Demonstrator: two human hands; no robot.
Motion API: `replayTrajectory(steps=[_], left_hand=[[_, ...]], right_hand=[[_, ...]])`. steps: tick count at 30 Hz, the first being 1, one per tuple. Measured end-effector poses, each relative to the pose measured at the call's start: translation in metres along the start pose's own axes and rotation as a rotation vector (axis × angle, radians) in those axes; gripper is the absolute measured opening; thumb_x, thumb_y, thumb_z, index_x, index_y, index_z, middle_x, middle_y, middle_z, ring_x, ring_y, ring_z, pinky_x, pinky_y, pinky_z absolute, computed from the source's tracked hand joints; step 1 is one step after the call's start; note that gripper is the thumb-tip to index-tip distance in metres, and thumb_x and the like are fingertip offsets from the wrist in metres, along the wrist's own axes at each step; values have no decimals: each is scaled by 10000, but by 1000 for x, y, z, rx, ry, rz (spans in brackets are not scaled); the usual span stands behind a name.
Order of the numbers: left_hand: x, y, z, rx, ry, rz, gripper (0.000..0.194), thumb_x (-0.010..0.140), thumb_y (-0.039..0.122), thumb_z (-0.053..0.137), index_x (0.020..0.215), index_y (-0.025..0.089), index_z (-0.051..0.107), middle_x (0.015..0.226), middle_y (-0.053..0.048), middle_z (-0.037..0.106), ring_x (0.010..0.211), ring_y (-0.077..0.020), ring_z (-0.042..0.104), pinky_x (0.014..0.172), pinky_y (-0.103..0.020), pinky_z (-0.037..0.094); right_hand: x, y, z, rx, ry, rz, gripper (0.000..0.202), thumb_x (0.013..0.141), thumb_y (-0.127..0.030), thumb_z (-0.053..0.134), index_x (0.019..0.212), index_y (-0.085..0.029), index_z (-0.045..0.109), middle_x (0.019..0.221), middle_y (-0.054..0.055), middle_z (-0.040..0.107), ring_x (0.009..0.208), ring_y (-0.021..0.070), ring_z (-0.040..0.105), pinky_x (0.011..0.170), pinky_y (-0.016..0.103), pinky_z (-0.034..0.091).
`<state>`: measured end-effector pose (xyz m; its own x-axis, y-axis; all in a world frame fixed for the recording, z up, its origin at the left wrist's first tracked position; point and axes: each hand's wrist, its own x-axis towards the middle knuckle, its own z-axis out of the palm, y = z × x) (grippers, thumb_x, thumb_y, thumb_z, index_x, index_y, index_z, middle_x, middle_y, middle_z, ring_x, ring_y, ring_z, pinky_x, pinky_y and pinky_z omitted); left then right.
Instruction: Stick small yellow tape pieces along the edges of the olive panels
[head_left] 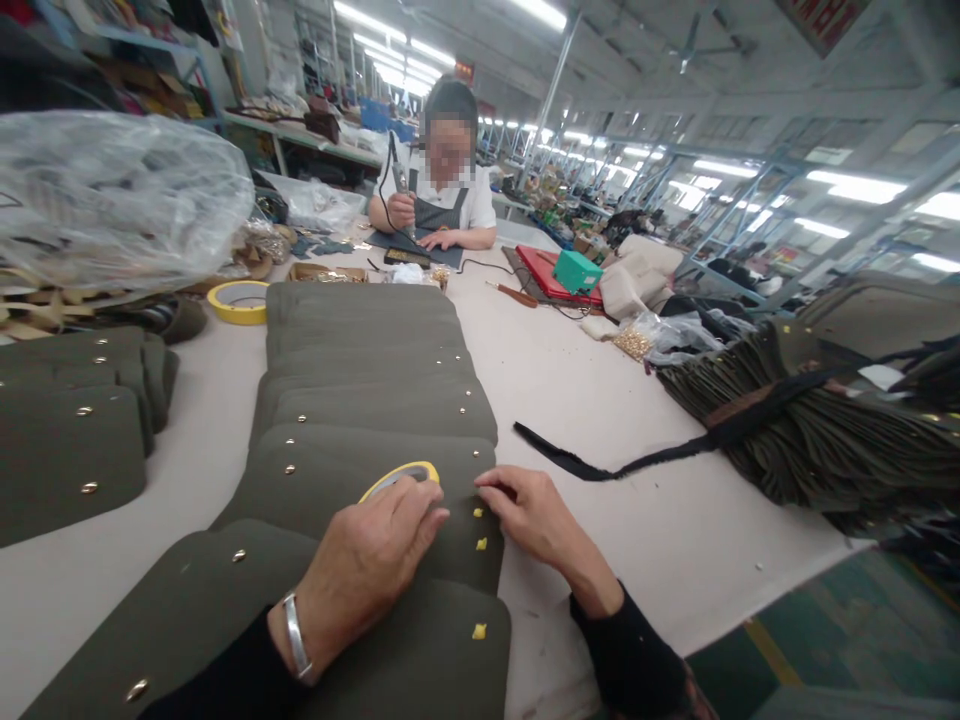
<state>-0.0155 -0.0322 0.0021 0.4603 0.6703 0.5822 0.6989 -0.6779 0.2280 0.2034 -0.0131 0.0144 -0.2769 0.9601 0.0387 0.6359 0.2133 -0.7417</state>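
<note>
My left hand, with a silver bangle on its wrist, is closed around a roll of yellow tape above the overlapping dark olive panels. My right hand has thumb and forefinger pinched together at the panels' right edge; whatever is between them is too small to make out. Just below those fingertips, small yellow tape pieces are stuck along the right edge. Farther up, that edge shows bare shiny metal studs. Larger gold-coloured studs run down the left side.
More studded panels lie at left, near another yellow tape roll. A black strip stretches to a bundled olive stack at right. Across the table a co-worker holds a corded tool. A green box sits on red material.
</note>
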Motion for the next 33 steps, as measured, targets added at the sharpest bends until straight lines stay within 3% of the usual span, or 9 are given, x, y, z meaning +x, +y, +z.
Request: replayTrajectory(steps=[2,5,11,18,23,26,30,33], left_hand=[[4,1,0,-118,18,-32,169,970,231,414,1070,194,545,969,-36,690,905,-160,666,758,-252,519],[4,2,0,-243,8,-33,221,969,197,400,1129,205,552,1013,-27,709,927,-131,678,796,-214,529],[0,2,1,-158,35,-34,380,961,211,420,1337,153,426,1193,-85,677,993,-149,677,854,-234,534],[-3,6,4,-27,16,-30,332,966,237,406,1280,139,455,1076,-86,713,774,-170,691,695,-286,549],[1,6,1,-96,-62,-34,205,948,164,400,1060,203,567,868,-16,700,745,-136,663,692,-239,525],[8,4,2,-84,-58,-57,202,938,149,398,932,204,592,733,3,642,653,-117,625,612,-205,491],[16,2,9,-95,13,-45,204,936,142,409,868,193,595,687,2,598,631,-115,596,595,-207,468],[17,-1,17,-124,77,-45,183,936,138,429,879,183,596,704,-4,607,656,-116,604,630,-212,478]], right_hand=[[-3,-6,7,178,91,-25,186,872,-211,556,962,-183,716,865,29,728,748,146,651,682,245,484],[-7,-16,15,314,74,-125,199,883,-205,550,1010,-186,702,914,39,721,788,149,658,711,253,504],[-8,-28,19,181,127,-324,184,863,-133,565,999,-172,684,857,46,695,759,142,635,715,259,494],[-5,-22,25,-28,210,-530,153,822,-58,544,874,-161,643,801,59,690,739,154,629,697,260,496],[-4,-22,30,-133,371,-573,150,768,-39,522,761,-151,622,664,44,648,617,152,602,594,257,471],[-3,-26,32,-40,394,-406,129,764,-82,539,724,-152,639,629,30,638,573,143,595,558,250,457],[5,-32,30,396,249,71,102,758,-192,580,675,-157,630,512,-10,606,447,116,564,448,207,424],[12,-32,29,564,184,222,88,724,-216,599,674,-151,628,473,-22,600,416,110,567,423,188,415]])
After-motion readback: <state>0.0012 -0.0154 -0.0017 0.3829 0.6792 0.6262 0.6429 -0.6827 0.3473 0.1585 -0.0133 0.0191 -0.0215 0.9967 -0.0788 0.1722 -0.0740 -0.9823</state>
